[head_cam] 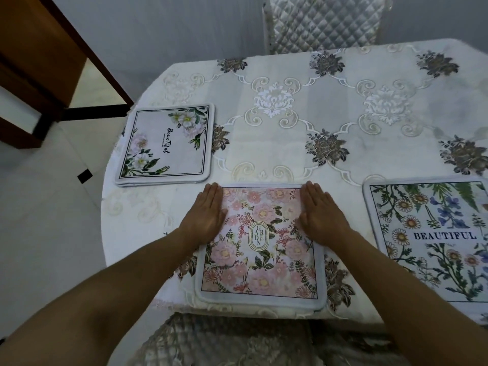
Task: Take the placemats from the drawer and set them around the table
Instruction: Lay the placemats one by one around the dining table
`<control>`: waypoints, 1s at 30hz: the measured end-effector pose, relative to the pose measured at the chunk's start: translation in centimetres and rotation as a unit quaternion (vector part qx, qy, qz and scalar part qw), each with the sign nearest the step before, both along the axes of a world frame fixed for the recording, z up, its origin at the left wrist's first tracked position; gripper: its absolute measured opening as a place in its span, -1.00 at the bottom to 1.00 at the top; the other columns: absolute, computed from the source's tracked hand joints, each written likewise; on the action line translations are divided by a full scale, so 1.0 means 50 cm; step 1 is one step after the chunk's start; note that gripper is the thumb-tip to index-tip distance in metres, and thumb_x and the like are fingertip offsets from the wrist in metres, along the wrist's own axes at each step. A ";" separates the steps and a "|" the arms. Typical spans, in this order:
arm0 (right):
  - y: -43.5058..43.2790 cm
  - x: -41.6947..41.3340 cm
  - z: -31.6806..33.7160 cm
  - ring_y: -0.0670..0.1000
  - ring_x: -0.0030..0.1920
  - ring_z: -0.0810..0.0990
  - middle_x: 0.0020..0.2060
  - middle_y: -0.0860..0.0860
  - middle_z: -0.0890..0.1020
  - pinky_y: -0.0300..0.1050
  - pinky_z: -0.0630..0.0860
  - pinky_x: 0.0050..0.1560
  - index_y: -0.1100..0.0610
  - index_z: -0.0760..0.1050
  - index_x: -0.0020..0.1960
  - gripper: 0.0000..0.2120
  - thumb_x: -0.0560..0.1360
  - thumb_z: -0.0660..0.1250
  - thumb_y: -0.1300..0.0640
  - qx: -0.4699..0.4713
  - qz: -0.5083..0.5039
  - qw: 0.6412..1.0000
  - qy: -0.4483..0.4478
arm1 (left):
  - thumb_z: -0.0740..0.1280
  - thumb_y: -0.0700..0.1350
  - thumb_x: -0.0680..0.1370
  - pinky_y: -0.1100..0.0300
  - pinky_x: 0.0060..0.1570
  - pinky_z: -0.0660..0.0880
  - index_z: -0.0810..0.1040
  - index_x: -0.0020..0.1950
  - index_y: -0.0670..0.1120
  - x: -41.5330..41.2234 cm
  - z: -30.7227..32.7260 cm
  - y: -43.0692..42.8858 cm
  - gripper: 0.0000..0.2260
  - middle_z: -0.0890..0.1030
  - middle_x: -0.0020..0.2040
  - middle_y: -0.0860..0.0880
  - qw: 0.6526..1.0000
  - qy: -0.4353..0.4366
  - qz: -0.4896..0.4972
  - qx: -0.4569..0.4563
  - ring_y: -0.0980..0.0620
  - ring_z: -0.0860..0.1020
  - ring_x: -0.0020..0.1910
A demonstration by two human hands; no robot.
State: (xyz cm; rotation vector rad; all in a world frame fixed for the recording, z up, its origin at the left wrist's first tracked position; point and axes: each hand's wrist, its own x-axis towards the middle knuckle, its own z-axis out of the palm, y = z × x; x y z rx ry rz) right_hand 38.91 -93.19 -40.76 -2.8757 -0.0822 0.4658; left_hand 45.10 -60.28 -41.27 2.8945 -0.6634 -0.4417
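Observation:
A pink floral placemat [260,260] marked "GARDEN" lies at the table's near edge, right in front of me. My left hand [206,215] rests flat on its left border, fingers together and straight. My right hand [319,215] lies flat on its right border the same way. Neither hand grips anything. A white-flowered placemat [166,145] reading "Beautiful" sits at the left edge of the table. At the right, a daisy-and-blue-flower placemat [433,239] marked "BEAUTIFUL" runs partly out of view.
The round table [330,112] wears a cream floral cloth. A quilted chair back [322,21] stands at the far side, and another quilted chair seat [224,342] is tucked under the near edge. Wooden furniture [39,62] stands at the far left on the tiled floor.

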 end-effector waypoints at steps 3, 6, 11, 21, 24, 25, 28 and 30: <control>0.020 -0.052 0.002 0.13 0.57 -0.15 0.57 0.16 -0.08 0.03 -0.15 0.52 0.21 -0.17 0.57 -0.26 0.48 -0.26 -0.14 -0.001 -0.022 1.000 0.005 | -0.07 0.09 0.67 -0.05 0.53 -0.08 -0.10 0.56 -0.23 -0.057 0.004 0.000 -0.42 -0.07 0.58 -0.24 1.000 -0.002 0.029 -0.008 -0.17 -0.11 0.56; 0.048 -0.152 0.004 0.13 0.56 -0.19 0.56 0.16 -0.13 0.01 -0.20 0.51 0.20 -0.20 0.56 -0.30 0.52 -0.22 -0.11 0.018 -0.032 0.999 0.005 | -0.12 0.11 0.67 -0.01 0.53 -0.13 -0.19 0.57 -0.17 -0.161 0.009 0.013 -0.43 -0.20 0.57 -0.15 0.999 0.006 0.043 -0.025 -0.09 -0.22 0.56; 0.082 -0.366 0.015 0.16 0.56 -0.04 0.55 0.13 0.00 0.04 -0.07 0.50 0.21 -0.03 0.56 -0.32 0.53 0.01 -0.06 0.034 -0.030 0.999 0.017 | -0.04 0.06 0.66 -0.03 0.49 -0.07 0.06 0.54 -0.30 -0.349 0.016 0.054 -0.43 0.09 0.54 -0.32 0.999 0.001 0.045 -0.006 -0.27 0.07 0.53; 0.107 -0.329 0.186 0.13 0.18 0.53 0.08 0.08 0.60 0.04 0.37 0.23 0.10 0.48 0.13 -0.69 0.50 0.12 -0.02 -0.028 -0.036 0.998 0.047 | 0.14 0.01 0.56 -0.04 0.28 0.44 0.49 0.26 -0.14 -0.365 0.158 0.054 -0.62 0.53 0.27 -0.20 0.998 -0.014 0.061 0.016 -0.23 0.46 0.28; 0.152 -0.303 0.269 0.09 -0.05 0.56 -0.15 0.03 0.54 -0.04 0.43 -0.06 0.07 0.40 -0.07 -0.84 0.49 0.16 -0.01 0.017 -0.019 1.000 -0.009 | 0.22 -0.04 0.48 0.11 -0.12 0.49 0.54 -0.07 -0.09 -0.362 0.250 0.078 -0.82 0.59 -0.08 -0.09 0.992 -0.084 0.072 -0.054 -0.13 0.56 -0.07; 0.176 -0.298 0.293 0.08 -0.09 0.56 -0.20 0.02 0.53 -0.05 0.42 -0.11 0.06 0.39 -0.10 -0.84 0.48 0.16 -0.02 0.024 -0.004 0.999 -0.032 | 0.24 -0.06 0.45 0.12 -0.21 0.45 0.53 -0.15 -0.08 -0.364 0.274 0.096 -0.86 0.56 -0.18 -0.08 0.991 -0.105 0.065 -0.055 -0.12 0.55 -0.18; 0.266 -0.290 0.353 0.09 -0.16 0.52 -0.28 0.00 0.42 -0.07 0.35 -0.21 0.05 0.32 -0.15 -0.82 0.49 0.17 -0.05 0.022 0.042 0.996 -0.076 | 0.40 -0.08 0.34 0.12 -0.31 0.44 0.51 -0.21 -0.05 -0.382 0.332 0.167 -0.89 0.54 -0.28 -0.05 0.988 -0.141 0.065 -0.012 -0.11 0.53 -0.30; 0.349 -0.296 0.391 0.09 -0.21 0.48 -0.29 0.00 0.39 -0.06 0.37 -0.21 0.06 0.31 -0.16 -0.81 0.49 0.18 -0.06 0.021 0.077 0.991 -0.105 | 0.47 -0.05 0.30 0.12 -0.32 0.45 0.51 -0.21 -0.04 -0.409 0.359 0.238 -0.82 0.54 -0.29 -0.04 0.986 -0.143 0.085 0.019 -0.10 0.54 -0.30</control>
